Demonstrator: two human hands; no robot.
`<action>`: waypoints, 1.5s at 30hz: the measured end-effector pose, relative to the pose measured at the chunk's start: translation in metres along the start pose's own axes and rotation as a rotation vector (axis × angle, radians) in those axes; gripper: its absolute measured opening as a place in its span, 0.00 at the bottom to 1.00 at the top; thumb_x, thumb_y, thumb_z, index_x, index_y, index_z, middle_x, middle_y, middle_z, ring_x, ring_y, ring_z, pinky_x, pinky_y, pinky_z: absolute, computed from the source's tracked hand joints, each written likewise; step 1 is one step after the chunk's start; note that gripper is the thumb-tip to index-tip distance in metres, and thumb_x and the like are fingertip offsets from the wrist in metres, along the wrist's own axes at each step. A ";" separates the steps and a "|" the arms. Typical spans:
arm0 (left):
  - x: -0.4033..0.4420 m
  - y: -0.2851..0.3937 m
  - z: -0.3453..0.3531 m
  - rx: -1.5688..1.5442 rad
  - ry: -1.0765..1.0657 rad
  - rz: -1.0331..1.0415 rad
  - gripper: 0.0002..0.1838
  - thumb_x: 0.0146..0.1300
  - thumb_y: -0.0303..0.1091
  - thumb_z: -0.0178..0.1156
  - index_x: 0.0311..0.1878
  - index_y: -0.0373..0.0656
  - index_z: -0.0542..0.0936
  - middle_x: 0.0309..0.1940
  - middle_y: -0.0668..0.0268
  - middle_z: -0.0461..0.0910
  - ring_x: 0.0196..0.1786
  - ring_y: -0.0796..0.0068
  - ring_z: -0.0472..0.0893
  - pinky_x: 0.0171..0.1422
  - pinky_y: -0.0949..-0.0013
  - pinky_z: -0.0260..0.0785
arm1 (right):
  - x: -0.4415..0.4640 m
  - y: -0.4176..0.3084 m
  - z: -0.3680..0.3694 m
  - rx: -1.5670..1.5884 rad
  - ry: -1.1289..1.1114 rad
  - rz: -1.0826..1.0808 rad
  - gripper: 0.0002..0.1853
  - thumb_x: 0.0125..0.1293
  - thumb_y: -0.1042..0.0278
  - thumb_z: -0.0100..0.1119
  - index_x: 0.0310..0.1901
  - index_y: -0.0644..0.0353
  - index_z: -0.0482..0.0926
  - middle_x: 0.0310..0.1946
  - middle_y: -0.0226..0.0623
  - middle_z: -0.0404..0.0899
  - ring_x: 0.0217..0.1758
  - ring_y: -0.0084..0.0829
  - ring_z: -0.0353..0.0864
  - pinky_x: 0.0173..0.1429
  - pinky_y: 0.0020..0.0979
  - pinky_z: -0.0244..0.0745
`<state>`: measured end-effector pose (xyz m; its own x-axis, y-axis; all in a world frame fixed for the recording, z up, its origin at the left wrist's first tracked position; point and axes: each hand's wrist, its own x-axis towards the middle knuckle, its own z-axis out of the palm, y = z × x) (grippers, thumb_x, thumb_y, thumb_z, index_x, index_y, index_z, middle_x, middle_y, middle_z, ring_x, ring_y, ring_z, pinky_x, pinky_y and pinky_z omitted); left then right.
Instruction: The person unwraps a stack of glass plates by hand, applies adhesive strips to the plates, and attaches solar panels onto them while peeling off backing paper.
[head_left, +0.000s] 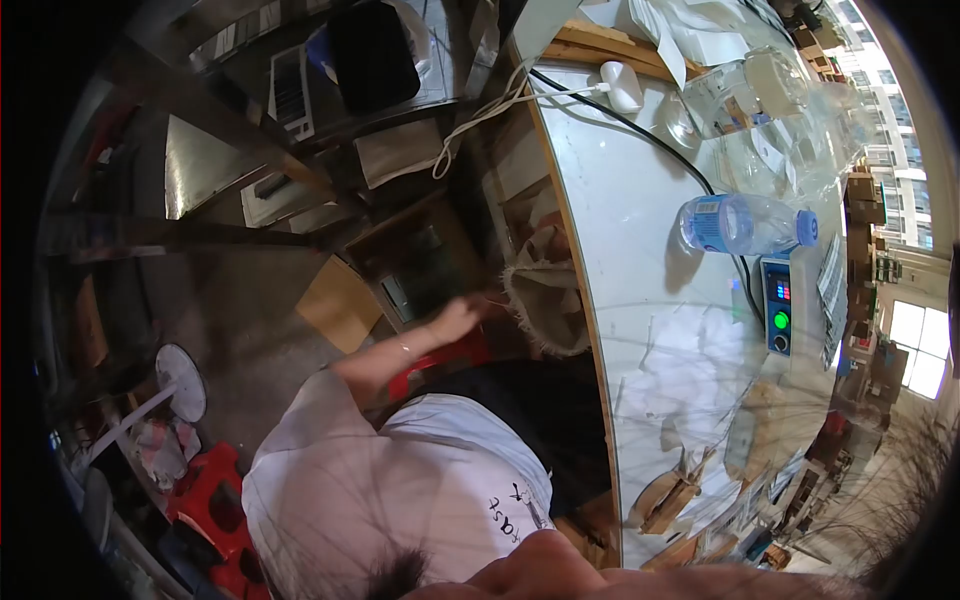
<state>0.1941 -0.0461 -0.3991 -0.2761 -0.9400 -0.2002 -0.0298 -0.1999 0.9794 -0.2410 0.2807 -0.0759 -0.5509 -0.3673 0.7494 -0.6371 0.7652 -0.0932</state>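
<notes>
My left hand (458, 318) reaches out over the dark floor area, beside the work surface. Its fingers look pinched together and slightly blurred. A faint thread-like line runs from them toward a grey-beige cloth (550, 305) with a frayed edge. That cloth hangs against the side of the white table (625, 250), and my fingers are a short way from its fringe. My right hand cannot be made out. Black fabric covers my lap.
On the table are a plastic bottle (735, 224), a control box (778, 305) with a green button, crumpled white material (690, 360), cables and clear packaging. Red stools (215, 510) and a round white base (181, 383) stand at left. Metal framing crosses the upper left.
</notes>
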 end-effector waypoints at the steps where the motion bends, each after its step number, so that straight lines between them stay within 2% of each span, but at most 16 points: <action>1: 0.003 -0.023 -0.024 0.188 -0.054 -0.039 0.16 0.73 0.37 0.55 0.57 0.40 0.80 0.49 0.50 0.84 0.53 0.54 0.83 0.58 0.62 0.74 | 0.000 -0.002 0.002 -0.002 -0.001 -0.001 0.14 0.72 0.68 0.57 0.52 0.70 0.77 0.49 0.49 0.79 0.48 0.42 0.79 0.53 0.38 0.75; 3: 0.007 -0.072 -0.047 0.399 0.380 -0.186 0.17 0.70 0.42 0.57 0.55 0.41 0.82 0.45 0.50 0.85 0.52 0.51 0.84 0.58 0.59 0.74 | 0.002 -0.004 0.003 0.002 -0.007 0.003 0.14 0.72 0.68 0.57 0.53 0.70 0.77 0.49 0.49 0.78 0.47 0.41 0.79 0.53 0.38 0.75; 5: 0.035 -0.168 -0.085 0.059 0.545 -0.663 0.22 0.67 0.45 0.60 0.55 0.39 0.81 0.50 0.48 0.84 0.56 0.49 0.82 0.60 0.57 0.73 | 0.003 -0.007 0.005 0.003 -0.017 0.001 0.14 0.73 0.68 0.57 0.53 0.70 0.76 0.49 0.49 0.78 0.47 0.41 0.79 0.53 0.38 0.75; 7: 0.059 -0.173 -0.107 -0.160 0.683 -0.762 0.26 0.65 0.45 0.62 0.60 0.36 0.78 0.59 0.44 0.78 0.64 0.47 0.76 0.66 0.56 0.70 | 0.004 -0.009 0.005 -0.005 -0.029 -0.004 0.14 0.73 0.68 0.57 0.53 0.70 0.76 0.49 0.48 0.78 0.47 0.41 0.79 0.53 0.38 0.75; 10: 0.098 -0.213 -0.125 0.329 0.722 -0.900 0.33 0.63 0.42 0.64 0.67 0.35 0.70 0.67 0.42 0.71 0.70 0.47 0.70 0.74 0.57 0.64 | 0.005 -0.011 0.005 -0.010 -0.038 -0.001 0.14 0.73 0.68 0.56 0.53 0.70 0.76 0.49 0.48 0.78 0.47 0.40 0.78 0.53 0.37 0.74; 13: 0.105 -0.248 -0.132 1.108 0.393 -0.609 0.39 0.61 0.44 0.63 0.72 0.39 0.63 0.65 0.43 0.71 0.68 0.47 0.72 0.71 0.54 0.67 | 0.004 -0.013 0.004 -0.024 -0.045 0.007 0.14 0.73 0.68 0.56 0.53 0.70 0.76 0.48 0.48 0.78 0.47 0.40 0.78 0.53 0.37 0.74; 16: 0.119 -0.271 -0.148 1.040 0.221 -0.546 0.38 0.65 0.41 0.59 0.75 0.40 0.58 0.73 0.43 0.59 0.75 0.46 0.62 0.77 0.52 0.58 | 0.003 -0.015 0.003 -0.036 -0.053 0.029 0.14 0.73 0.68 0.56 0.53 0.70 0.76 0.48 0.48 0.78 0.47 0.39 0.78 0.53 0.36 0.74; 19: 0.114 -0.238 -0.137 0.935 0.181 -0.619 0.34 0.69 0.33 0.52 0.76 0.39 0.56 0.75 0.47 0.58 0.76 0.41 0.58 0.79 0.48 0.55 | 0.001 -0.015 0.000 -0.055 -0.058 0.048 0.14 0.73 0.68 0.55 0.53 0.70 0.76 0.48 0.47 0.78 0.47 0.39 0.78 0.52 0.36 0.74; 22: 0.116 -0.215 -0.125 0.990 0.164 -0.615 0.31 0.71 0.31 0.47 0.77 0.40 0.57 0.76 0.52 0.59 0.76 0.39 0.59 0.78 0.48 0.56 | 0.000 -0.017 -0.003 -0.073 -0.065 0.061 0.14 0.73 0.68 0.55 0.54 0.70 0.75 0.48 0.47 0.78 0.46 0.38 0.78 0.52 0.36 0.74; 25: 0.128 -0.189 -0.121 0.933 0.141 -0.662 0.29 0.73 0.31 0.44 0.77 0.41 0.57 0.75 0.55 0.60 0.76 0.45 0.61 0.77 0.49 0.58 | -0.003 -0.019 -0.005 -0.086 -0.069 0.078 0.15 0.73 0.69 0.55 0.54 0.70 0.75 0.48 0.47 0.78 0.46 0.38 0.78 0.52 0.35 0.74; 28: 0.143 -0.235 -0.127 1.149 0.110 -0.605 0.28 0.74 0.35 0.45 0.76 0.42 0.59 0.75 0.55 0.62 0.76 0.55 0.63 0.76 0.54 0.61 | -0.003 -0.022 -0.007 -0.099 -0.074 0.085 0.15 0.73 0.69 0.55 0.54 0.70 0.75 0.48 0.46 0.78 0.46 0.38 0.77 0.52 0.35 0.73; 31: 0.149 -0.259 -0.130 1.242 -0.026 -0.545 0.27 0.76 0.41 0.39 0.74 0.43 0.64 0.75 0.55 0.62 0.77 0.57 0.61 0.80 0.55 0.50 | -0.003 -0.025 -0.009 -0.107 -0.074 0.088 0.15 0.73 0.69 0.54 0.54 0.70 0.75 0.48 0.46 0.77 0.46 0.37 0.77 0.52 0.34 0.73; 36: 0.168 -0.327 -0.128 1.240 0.080 -0.321 0.26 0.76 0.43 0.44 0.71 0.42 0.68 0.70 0.56 0.69 0.71 0.63 0.70 0.75 0.61 0.60 | -0.001 -0.029 -0.010 -0.116 -0.077 0.091 0.15 0.73 0.69 0.54 0.54 0.70 0.75 0.48 0.46 0.77 0.46 0.36 0.77 0.52 0.34 0.73; 37: 0.167 -0.311 -0.125 1.210 0.142 -0.353 0.25 0.75 0.44 0.47 0.69 0.41 0.70 0.67 0.57 0.73 0.68 0.65 0.74 0.73 0.64 0.66 | 0.001 -0.028 -0.009 -0.119 -0.079 0.092 0.15 0.73 0.69 0.54 0.54 0.70 0.75 0.48 0.46 0.77 0.46 0.36 0.77 0.51 0.34 0.73; 39: 0.169 -0.292 -0.129 1.035 0.166 -0.439 0.27 0.74 0.45 0.49 0.69 0.41 0.70 0.68 0.56 0.72 0.68 0.62 0.74 0.73 0.60 0.65 | 0.000 -0.027 -0.009 -0.119 -0.076 0.090 0.15 0.73 0.69 0.54 0.55 0.70 0.75 0.48 0.45 0.77 0.46 0.36 0.77 0.51 0.33 0.73; 45: 0.163 -0.287 -0.136 1.178 0.124 -0.453 0.28 0.72 0.47 0.51 0.69 0.40 0.71 0.68 0.56 0.72 0.69 0.58 0.72 0.72 0.53 0.64 | 0.000 -0.027 -0.010 -0.124 -0.076 0.099 0.15 0.73 0.69 0.53 0.55 0.70 0.74 0.48 0.45 0.77 0.45 0.35 0.76 0.51 0.33 0.72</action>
<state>0.2877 -0.1796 -0.7161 0.0721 -0.8845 -0.4609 -0.9491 -0.2029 0.2410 -0.2179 0.2652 -0.0668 -0.6498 -0.3224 0.6884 -0.5088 0.8573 -0.0788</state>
